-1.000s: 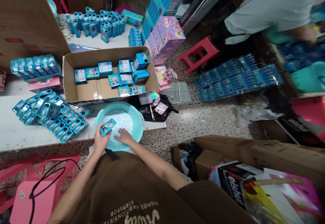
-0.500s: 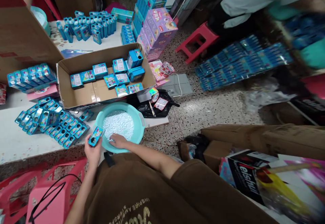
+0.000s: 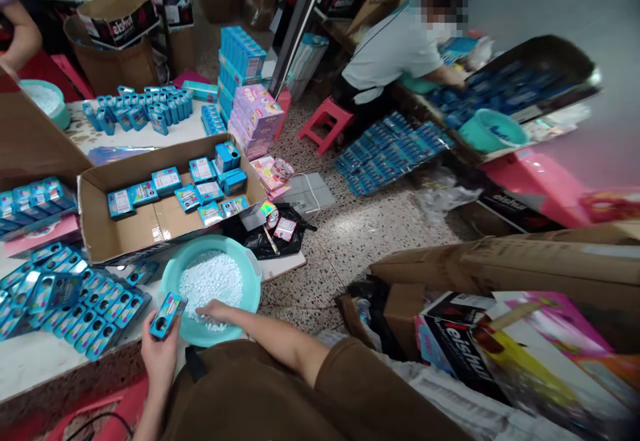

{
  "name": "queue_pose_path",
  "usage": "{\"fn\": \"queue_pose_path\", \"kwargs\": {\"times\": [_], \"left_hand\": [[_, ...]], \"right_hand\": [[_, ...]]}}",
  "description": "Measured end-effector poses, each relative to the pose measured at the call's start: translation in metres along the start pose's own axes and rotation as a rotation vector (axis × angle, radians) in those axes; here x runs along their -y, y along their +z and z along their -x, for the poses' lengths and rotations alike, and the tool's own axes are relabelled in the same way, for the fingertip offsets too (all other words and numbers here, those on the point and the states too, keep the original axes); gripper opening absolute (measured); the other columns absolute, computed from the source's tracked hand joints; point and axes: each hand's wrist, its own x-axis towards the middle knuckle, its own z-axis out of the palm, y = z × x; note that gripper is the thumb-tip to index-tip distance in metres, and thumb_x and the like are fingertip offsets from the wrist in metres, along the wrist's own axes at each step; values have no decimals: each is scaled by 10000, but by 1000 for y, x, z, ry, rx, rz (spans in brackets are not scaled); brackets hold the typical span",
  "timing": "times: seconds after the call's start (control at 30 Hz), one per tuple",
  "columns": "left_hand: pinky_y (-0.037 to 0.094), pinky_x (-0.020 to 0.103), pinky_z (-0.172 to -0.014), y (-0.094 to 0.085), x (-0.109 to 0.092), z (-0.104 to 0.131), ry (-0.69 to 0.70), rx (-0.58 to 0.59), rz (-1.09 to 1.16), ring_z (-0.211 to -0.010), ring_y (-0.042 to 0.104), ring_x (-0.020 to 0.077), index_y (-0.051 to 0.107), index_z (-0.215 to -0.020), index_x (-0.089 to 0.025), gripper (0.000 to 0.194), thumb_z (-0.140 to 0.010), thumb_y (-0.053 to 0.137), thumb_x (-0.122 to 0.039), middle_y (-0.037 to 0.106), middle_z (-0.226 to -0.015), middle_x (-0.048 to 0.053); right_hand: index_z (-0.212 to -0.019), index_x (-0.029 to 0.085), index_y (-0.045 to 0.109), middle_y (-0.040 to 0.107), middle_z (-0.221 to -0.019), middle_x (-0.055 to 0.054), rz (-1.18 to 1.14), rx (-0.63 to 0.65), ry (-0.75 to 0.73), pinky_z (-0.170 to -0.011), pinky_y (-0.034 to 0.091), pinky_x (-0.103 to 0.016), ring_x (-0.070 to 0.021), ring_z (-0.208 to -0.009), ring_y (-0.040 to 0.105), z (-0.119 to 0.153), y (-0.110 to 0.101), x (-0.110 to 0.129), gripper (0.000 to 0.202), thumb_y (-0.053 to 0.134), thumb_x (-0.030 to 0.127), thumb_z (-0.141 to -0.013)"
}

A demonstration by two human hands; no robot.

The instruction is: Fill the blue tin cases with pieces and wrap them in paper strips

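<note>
My left hand (image 3: 160,351) is wrapped round a small blue box (image 3: 168,315) with a round dark hole in its upper face, held beside the basin's left rim. My right hand (image 3: 216,312) reaches into the turquoise basin (image 3: 251,281), its fingertips among small white pieces (image 3: 213,279); what the fingers hold, if anything, is too small to tell. Many similar blue boxes (image 3: 95,307) stand packed on the white table left of the basin. Behind the basin, an open cardboard box (image 3: 145,227) holds several blue boxes lying flat or upright.
A person in a light shirt (image 3: 395,47) sits on a red stool (image 3: 327,119) at the back right. Purple boxes (image 3: 257,114) and stacked blue boxes stand behind the carton. Large cardboard (image 3: 450,261) and a printed carton lie at right. Another person's arm shows at far left.
The view has tilted up and turned right, showing more of the seated person. My right hand has shifted slightly among the white pieces. My left hand still holds the blue box.
</note>
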Motion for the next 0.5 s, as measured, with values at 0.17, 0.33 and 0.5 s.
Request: {"fn": "queue_pose_path", "kwargs": {"times": [0.17, 0.33, 0.5], "left_hand": [[500, 341, -770, 6, 1, -2, 23, 27, 18, -782, 622, 202, 551, -1062, -212, 567, -579, 740, -439, 640, -876, 23], [479, 364, -839, 12, 3, 2, 129, 61, -74, -901, 626, 233, 572, -1089, -199, 479, -662, 688, -385, 656, -987, 59], [476, 351, -855, 22, 2, 6, 319, 208, -142, -1003, 602, 229, 603, -1101, -210, 382, -720, 588, -195, 647, -1097, 64]], "right_hand": [[-1152, 154, 539, 561, -1154, -69, -30, 64, 132, -826, 507, -395, -206, -988, 578, -16, -1, 14, 334, 537, 353, -884], [-696, 162, 516, 420, -500, 73, -155, 179, 371, -337, 278, -174, -57, -355, 324, -29, -5, 23, 213, 510, 327, -830], [-671, 208, 441, 300, -467, 104, -490, 213, 344, -325, 126, -173, -48, -333, 173, -21, 13, 51, 102, 475, 290, -720]]}}
